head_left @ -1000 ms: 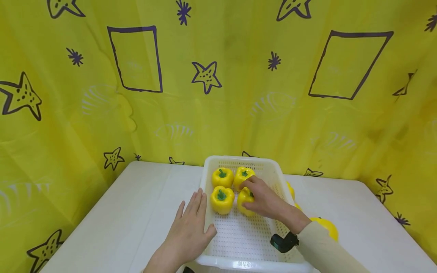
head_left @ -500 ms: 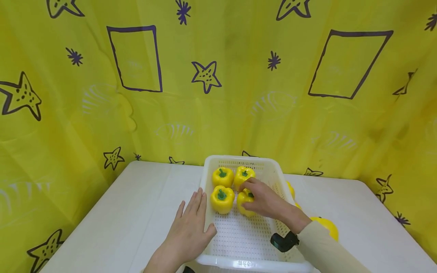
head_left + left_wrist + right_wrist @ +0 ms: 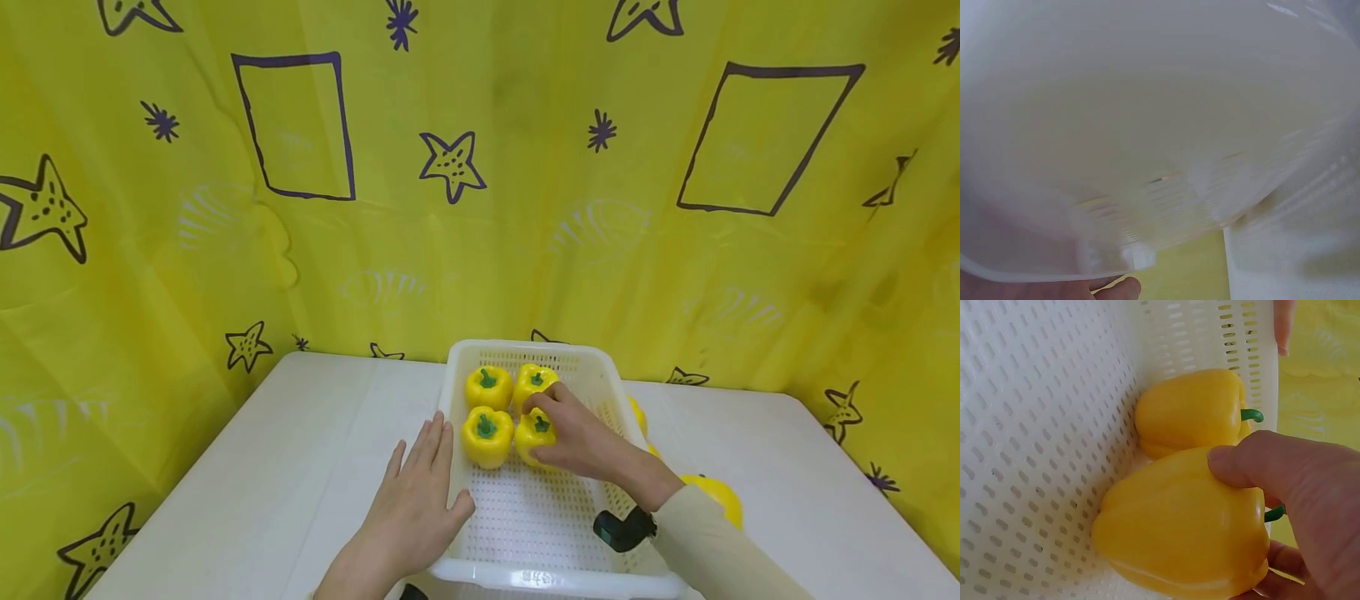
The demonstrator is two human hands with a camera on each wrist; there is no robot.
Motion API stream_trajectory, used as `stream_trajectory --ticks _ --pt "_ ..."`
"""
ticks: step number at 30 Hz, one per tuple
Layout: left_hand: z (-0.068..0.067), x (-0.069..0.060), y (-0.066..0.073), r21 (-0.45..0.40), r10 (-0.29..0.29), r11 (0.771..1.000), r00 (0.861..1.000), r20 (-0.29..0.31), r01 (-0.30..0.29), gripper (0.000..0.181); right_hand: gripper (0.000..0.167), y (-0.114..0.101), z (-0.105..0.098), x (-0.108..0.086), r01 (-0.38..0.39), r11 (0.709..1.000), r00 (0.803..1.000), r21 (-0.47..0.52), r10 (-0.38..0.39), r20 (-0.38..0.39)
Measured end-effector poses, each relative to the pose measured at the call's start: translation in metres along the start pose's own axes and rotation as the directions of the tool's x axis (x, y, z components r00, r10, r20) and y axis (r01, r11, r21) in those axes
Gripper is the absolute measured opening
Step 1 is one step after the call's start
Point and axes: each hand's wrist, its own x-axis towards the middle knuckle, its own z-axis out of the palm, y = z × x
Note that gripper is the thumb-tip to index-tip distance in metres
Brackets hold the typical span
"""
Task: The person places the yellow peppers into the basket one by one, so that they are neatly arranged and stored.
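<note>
Gripping a glossy yellow bell pepper (image 3: 531,437) between thumb and fingers, your right hand (image 3: 576,435) works inside the white perforated plastic basket (image 3: 555,581), as the head view shows. Beside that pepper stands the front-left yellow pepper (image 3: 487,442); behind are the back-left yellow pepper (image 3: 490,392) and back-right yellow pepper (image 3: 531,385). I'd judge three placed, the fourth nearly so, and the rounded yellow items (image 3: 716,497) outside the basket's right side left to do. Your left hand (image 3: 412,500) lies straight-fingered along the left rim.

Through the left wrist view, the basket's pale wall hides nearly everything.

On the right wrist, the gripped pepper looks smooth, lobed and undented, its curved green stem (image 3: 1274,514) pointing away from the basket floor; I can't tell whether its base touches.
</note>
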Motion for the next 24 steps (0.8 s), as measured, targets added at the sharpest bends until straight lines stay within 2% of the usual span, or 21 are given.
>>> stream_trajectory --ticks 5,9,15,18,24 --pt "0.0001 0.0003 -0.0002 -0.002 -0.001 1.0 1.0 -0.004 0.001 0.079 0.035 0.0011 0.0007 0.0009 0.038 0.998 0.999 -0.044 -0.039 -0.023" --pt "-0.0006 0.0002 0.0001 -0.006 -0.002 1.0 1.0 -0.002 0.002 0.079 0.033 0.001 0.001 0.0024 0.043 0.999 0.998 -0.033 -0.045 -0.049" --pt "-0.0013 -0.0009 -0.0004 -0.008 -0.002 1.0 1.0 -0.006 0.002 0.079 0.034 0.0001 0.0008 0.0022 -0.005 1.0 0.999 -0.002 0.004 -0.036" --pt "-0.001 -0.001 -0.0005 -0.014 -0.001 1.0 1.0 -0.007 0.001 0.079 0.036 0.0004 0.0003 0.0012 -0.03 0.999 0.999 -0.018 0.029 -0.044" --pt "-0.0008 -0.0006 -0.0001 -0.017 -0.001 1.0 1.0 -0.002 0.001 0.079 0.037 0.0016 0.0007 0.0005 -0.022 0.999 0.997 -0.041 0.019 -0.069"
